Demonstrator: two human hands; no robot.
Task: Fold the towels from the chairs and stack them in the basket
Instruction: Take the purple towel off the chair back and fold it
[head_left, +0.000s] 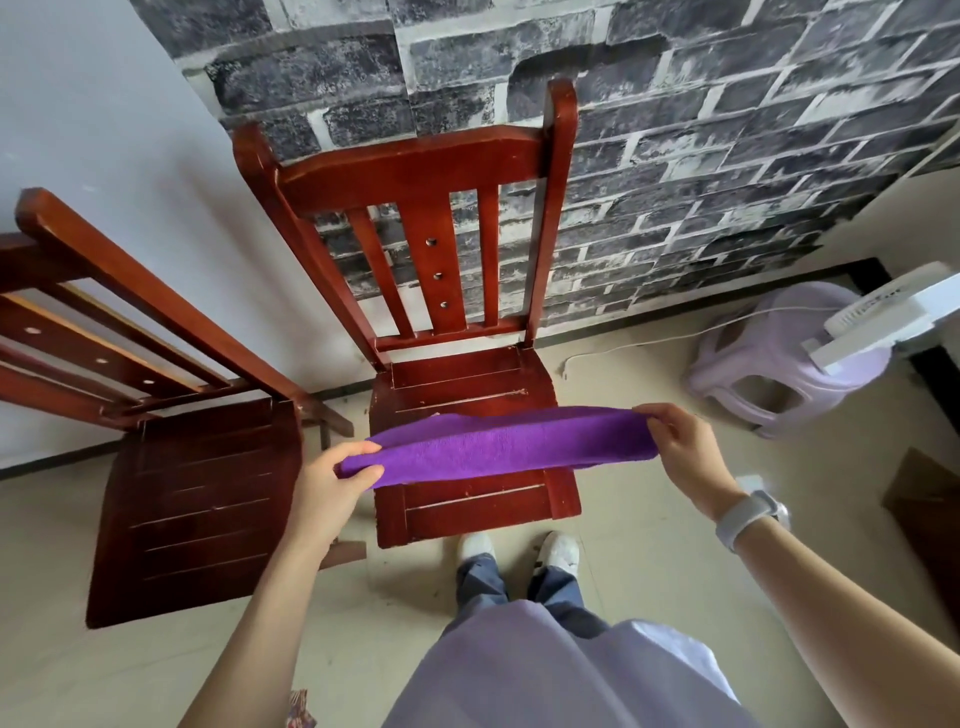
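A purple towel (498, 447) is stretched flat and doubled lengthwise just above the seat of the middle red wooden chair (467, 374). My left hand (332, 483) pinches its left end between thumb and fingers. My right hand (680, 441) grips its right end; a pale watch sits on that wrist. A second red wooden chair (192, 499) stands to the left with a bare seat. No basket shows in this view.
A pale lilac plastic stool (779, 369) stands on the floor at the right, with a white device (893, 317) and its cable over it. A brown cardboard piece (930, 514) lies at the right edge. A brick-patterned wall is behind the chairs. My feet stand before the middle chair.
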